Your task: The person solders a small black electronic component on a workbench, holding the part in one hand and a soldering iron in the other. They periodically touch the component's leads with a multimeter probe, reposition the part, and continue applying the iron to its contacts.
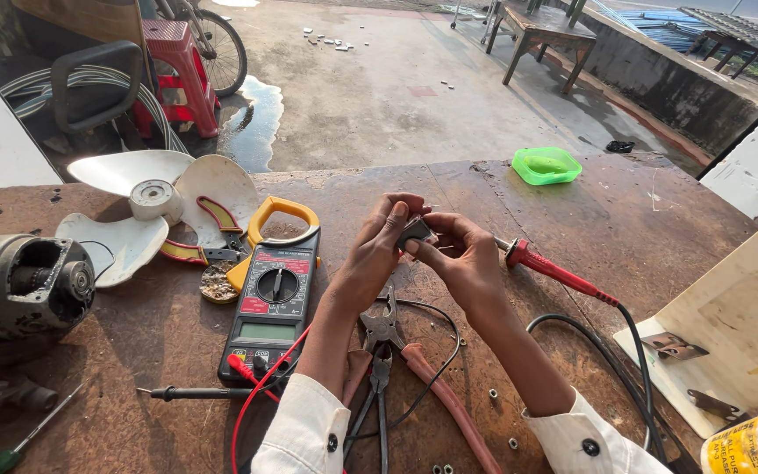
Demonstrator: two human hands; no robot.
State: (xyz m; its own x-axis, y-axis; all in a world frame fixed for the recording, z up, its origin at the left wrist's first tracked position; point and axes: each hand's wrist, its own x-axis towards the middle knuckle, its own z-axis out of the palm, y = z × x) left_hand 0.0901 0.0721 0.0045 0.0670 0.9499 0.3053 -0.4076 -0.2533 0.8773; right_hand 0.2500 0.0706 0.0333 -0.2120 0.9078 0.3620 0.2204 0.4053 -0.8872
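While raised over the workbench [177,351], both hands [423,250] pinching small grey part [415,232], wrists bent inward

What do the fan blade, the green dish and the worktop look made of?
Fan blade: likely plastic, matte off-white with a moulded hub. Green dish: translucent plastic, light glowing through it. Worktop: probably rusted sheet metal, brown and blotchy, though the look leaves it open.

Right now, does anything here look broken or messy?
Yes. A white fan blade lies off its motor at the table's left, so the fan is in pieces. Small nuts are scattered on the table near the pliers. On the floor behind, a puddle has spread.
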